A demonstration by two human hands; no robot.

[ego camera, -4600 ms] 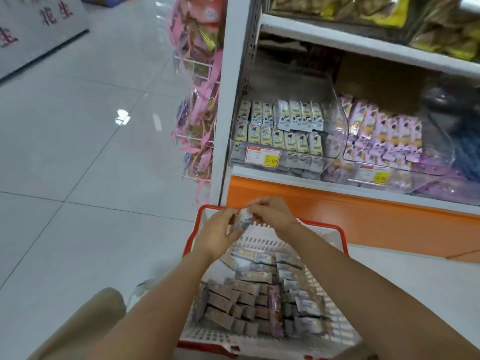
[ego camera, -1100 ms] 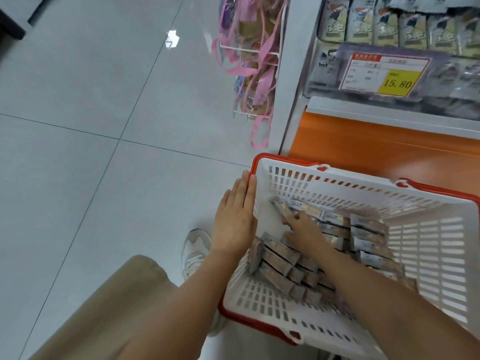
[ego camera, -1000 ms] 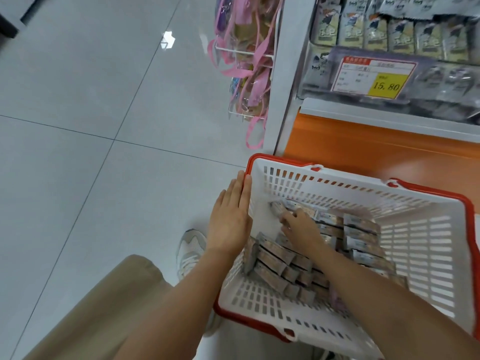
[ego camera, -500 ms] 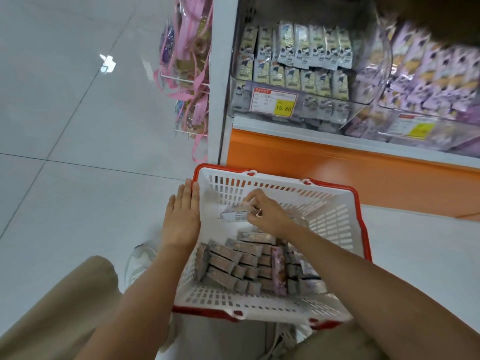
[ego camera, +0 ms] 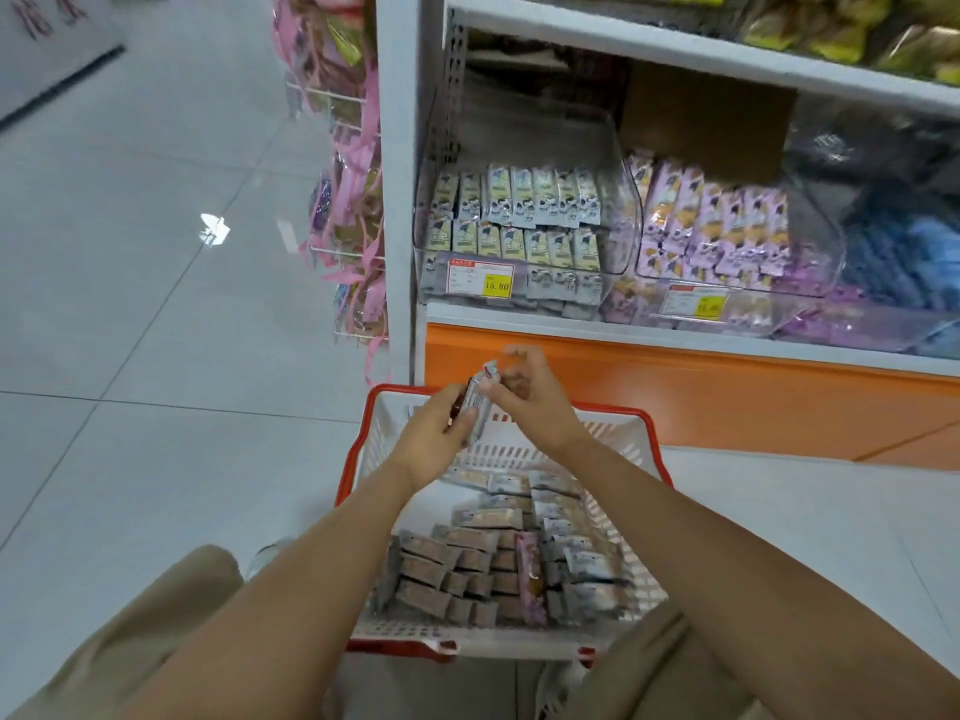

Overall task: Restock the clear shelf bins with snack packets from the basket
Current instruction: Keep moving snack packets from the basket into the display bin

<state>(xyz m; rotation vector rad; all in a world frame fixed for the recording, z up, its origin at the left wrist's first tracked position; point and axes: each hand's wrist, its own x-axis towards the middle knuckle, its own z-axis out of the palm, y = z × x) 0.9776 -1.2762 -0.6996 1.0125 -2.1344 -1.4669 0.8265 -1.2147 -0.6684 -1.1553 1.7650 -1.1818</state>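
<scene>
A white basket with a red rim [ego camera: 358, 449] stands on the floor before the shelf, holding several grey and brown snack packets [ego camera: 457, 569]. Above its far edge, my left hand [ego camera: 434, 439] grips a small stack of grey packets [ego camera: 478, 402]. My right hand [ego camera: 524, 397] pinches the top of that same stack. On the lowest shelf stands a clear bin [ego camera: 618, 200] with rows of pale green and grey packets and a price tag reading 15.80.
A second clear bin [ego camera: 826, 241] of purple packets stands to the right, with blue packets beyond. An orange kick panel [ego camera: 727, 402] runs below the shelf. Pink ribboned bags [ego camera: 353, 226] hang on the shelf end. My knees frame the basket.
My left hand left the basket's rim and came up to the packets. My right hand lifted packets out of the basket to above its far edge. The view tilted up toward the shelf.
</scene>
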